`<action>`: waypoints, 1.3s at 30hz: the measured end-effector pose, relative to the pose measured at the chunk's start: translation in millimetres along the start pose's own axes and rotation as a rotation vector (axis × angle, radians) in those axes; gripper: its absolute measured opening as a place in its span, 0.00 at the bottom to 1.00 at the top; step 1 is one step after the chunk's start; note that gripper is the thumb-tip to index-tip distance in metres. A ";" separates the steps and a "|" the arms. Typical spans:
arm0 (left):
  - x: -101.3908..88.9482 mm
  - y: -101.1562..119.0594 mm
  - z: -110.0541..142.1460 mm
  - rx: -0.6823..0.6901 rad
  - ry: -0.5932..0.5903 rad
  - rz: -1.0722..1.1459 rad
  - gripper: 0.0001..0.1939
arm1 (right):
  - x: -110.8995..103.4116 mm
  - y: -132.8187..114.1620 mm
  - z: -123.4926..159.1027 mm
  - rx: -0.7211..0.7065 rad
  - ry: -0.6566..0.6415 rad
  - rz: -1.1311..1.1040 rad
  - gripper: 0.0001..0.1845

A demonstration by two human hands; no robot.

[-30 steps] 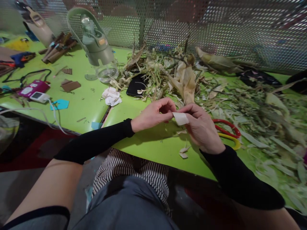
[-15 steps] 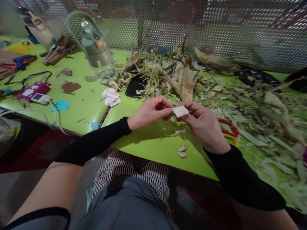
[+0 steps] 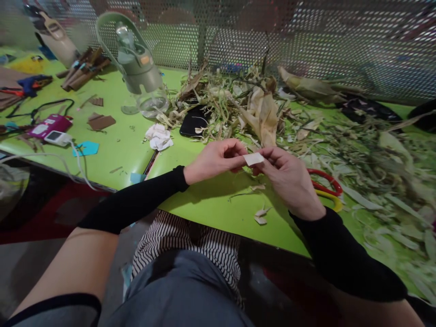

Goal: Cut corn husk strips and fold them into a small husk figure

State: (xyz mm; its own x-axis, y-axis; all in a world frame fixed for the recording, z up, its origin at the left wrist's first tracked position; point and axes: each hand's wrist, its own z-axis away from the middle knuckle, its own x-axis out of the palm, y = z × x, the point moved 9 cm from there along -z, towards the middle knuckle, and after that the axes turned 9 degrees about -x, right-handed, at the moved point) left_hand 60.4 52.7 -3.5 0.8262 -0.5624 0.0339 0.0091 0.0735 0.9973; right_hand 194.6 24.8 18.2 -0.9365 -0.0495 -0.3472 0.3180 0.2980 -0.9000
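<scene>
A small pale piece, flat like paper or dried husk point(image 3: 254, 159), is pinched between my two hands above the green table point(image 3: 204, 204). My left hand point(image 3: 218, 159) grips its left edge with thumb and forefinger. On the other side my right hand point(image 3: 288, 179) has its fingers closed on the right edge. Partly behind my right wrist lie scissors with red and yellow handles point(image 3: 329, 184); their blades are hidden. Below the hands are a few pale scraps point(image 3: 260, 217) on the table.
Heaped dried husks and shreds point(image 3: 252, 104) spread across the back and right. A black phone point(image 3: 192, 121) lies at the heap's edge, beside a crumpled tissue point(image 3: 159, 137). Farther left stand a water bottle point(image 3: 141, 75) and a magenta device point(image 3: 50, 126) with a cable. Perforated metal point(image 3: 221, 36) closes the back.
The pale piece has turned slightly between the fingers, and less of it shows at my right fingertips. Both hands stay in nearly the same place.
</scene>
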 end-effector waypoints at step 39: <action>5.6 -3.3 5.3 -0.174 -0.057 0.215 0.08 | -3.2 -13.6 3.3 -0.150 0.030 -0.005 0.13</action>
State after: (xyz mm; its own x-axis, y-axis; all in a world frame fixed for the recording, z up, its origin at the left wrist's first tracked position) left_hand 62.0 45.0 -6.2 0.7863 -0.5639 0.2524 -0.0623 0.3341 0.9405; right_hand 193.7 17.7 30.6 -0.9428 -0.0238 -0.3325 0.2892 0.4374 -0.8515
